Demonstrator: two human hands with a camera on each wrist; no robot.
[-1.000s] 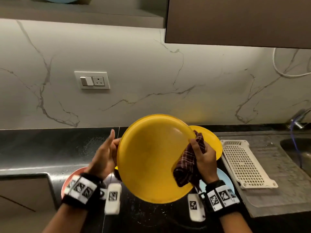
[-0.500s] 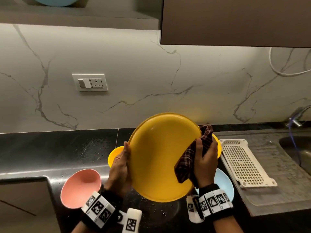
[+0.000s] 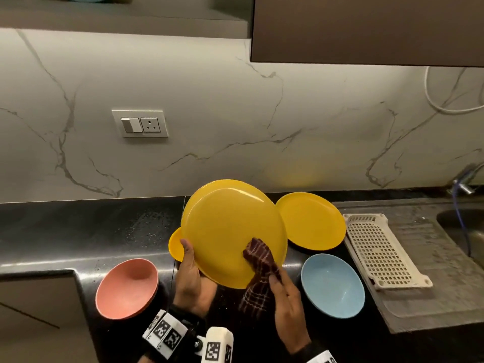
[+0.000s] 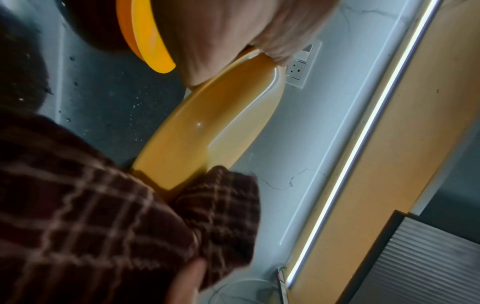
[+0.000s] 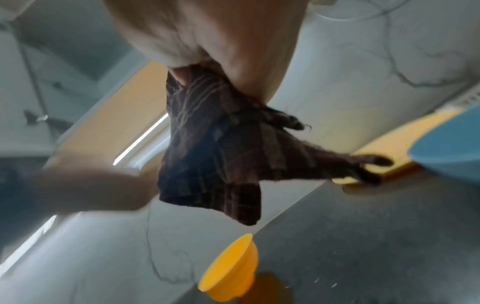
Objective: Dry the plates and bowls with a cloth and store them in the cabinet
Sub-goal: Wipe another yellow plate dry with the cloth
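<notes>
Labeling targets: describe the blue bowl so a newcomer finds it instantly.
Start at the white slotted drain rack beside the sink. Left of it, on the black counter, sits the blue bowl, below the flat yellow plate. It is the only blue dish on the counter.

Cloth (image 3: pixel 259 268) slid down plate (image 3: pixel 230 231) (lower edge).

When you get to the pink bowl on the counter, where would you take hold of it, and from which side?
Take the pink bowl by its rim, from above. It sits upright and open, left of the left hand, with nothing inside, so a thumb could go inside the wall and fingers outside. The near rim looks easiest to reach.
</notes>
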